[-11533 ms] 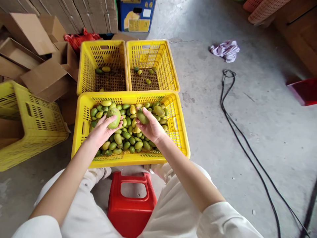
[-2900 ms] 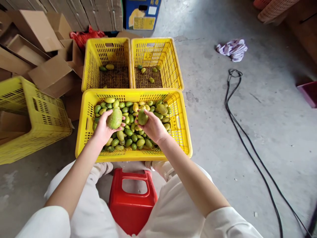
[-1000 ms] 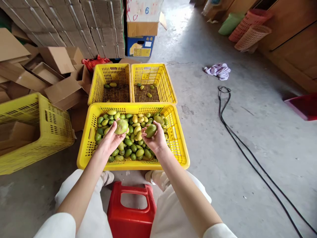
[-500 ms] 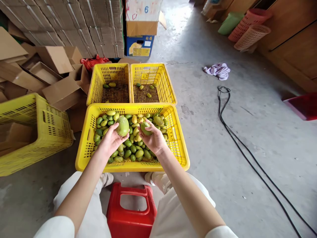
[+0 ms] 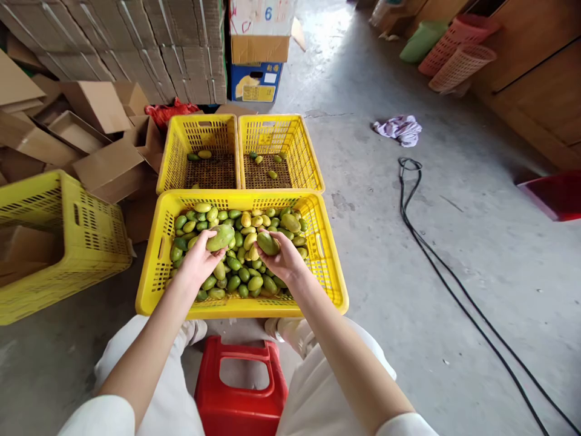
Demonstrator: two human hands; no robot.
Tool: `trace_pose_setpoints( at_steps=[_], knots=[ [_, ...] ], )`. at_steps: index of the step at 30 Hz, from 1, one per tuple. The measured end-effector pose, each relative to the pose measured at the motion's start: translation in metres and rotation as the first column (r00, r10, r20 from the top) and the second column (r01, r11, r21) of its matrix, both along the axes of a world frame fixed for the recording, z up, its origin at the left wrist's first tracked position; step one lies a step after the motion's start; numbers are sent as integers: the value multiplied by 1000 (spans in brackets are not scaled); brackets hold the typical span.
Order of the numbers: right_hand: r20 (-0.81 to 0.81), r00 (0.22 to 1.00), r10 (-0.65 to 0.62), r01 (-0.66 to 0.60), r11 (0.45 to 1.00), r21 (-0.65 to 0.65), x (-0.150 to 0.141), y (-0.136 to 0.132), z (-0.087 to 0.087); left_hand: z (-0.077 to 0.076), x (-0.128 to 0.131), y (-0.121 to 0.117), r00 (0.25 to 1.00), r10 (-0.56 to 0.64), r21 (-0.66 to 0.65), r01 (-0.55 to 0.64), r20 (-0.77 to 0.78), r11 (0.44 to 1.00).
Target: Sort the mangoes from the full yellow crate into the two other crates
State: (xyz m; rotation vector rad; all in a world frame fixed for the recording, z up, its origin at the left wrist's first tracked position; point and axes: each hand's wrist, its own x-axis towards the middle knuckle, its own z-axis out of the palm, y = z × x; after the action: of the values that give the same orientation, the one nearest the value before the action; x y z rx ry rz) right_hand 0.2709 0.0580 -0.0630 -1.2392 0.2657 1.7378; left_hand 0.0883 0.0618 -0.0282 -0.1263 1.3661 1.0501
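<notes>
Above the front yellow crate (image 5: 338,295), my left hand (image 5: 202,259) is closed around a large green mango (image 5: 220,237), lying sideways between thumb and fingers. My right hand (image 5: 285,257) grips a smaller, darker green mango (image 5: 267,243), its thumb over the near side. The two hands are a short way apart, level with each other. Beneath them the crate holds a layer of many small green and yellowish mangoes (image 5: 255,282). Part of that fruit is hidden by my hands and forearms.
Two yellow crates (image 5: 197,130) (image 5: 313,163) with a few fruits stand behind the front one. At left are another yellow crate (image 5: 97,224) and loose cardboard boxes (image 5: 109,163). A red stool (image 5: 240,399) sits between my legs. A black cable (image 5: 436,260) and cloth (image 5: 399,129) lie on the right.
The mango in my left hand has turned from upright to sideways. The one in my right hand has rotated slightly and shows more of its surface. Both hands stay over the crate.
</notes>
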Motion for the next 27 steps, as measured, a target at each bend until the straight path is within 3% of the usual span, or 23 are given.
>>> trace_pose_setpoints(
  at_steps=[3,8,10,14,17,19,22,27],
  knots=[
    [29,997,-69,73,986,-148,-1,2,-14,-11,4,6,993,92,-106,-100,-69,989],
    [47,998,-37,45,982,-186,1,22,-23,-22,7,14,972,191,-163,-213,-139,963],
    [49,998,-33,39,991,-130,4,46,-19,-21,6,16,967,213,-183,-237,-143,954],
    [51,995,-90,83,989,125,13,108,-9,-15,2,17,970,222,-169,-236,-99,957],
    [119,984,-129,93,959,266,23,130,-16,-14,-2,16,976,211,-144,-218,-59,965],
    [207,974,-91,27,956,292,30,121,-29,-17,-4,16,978,203,-140,-207,-44,968],
    [363,927,95,-158,976,147,44,86,-57,-22,-9,19,981,189,-145,-194,-49,970],
    [444,879,174,-163,985,-63,71,41,-91,-15,-16,60,981,146,-159,-165,-124,973]
  ],
)
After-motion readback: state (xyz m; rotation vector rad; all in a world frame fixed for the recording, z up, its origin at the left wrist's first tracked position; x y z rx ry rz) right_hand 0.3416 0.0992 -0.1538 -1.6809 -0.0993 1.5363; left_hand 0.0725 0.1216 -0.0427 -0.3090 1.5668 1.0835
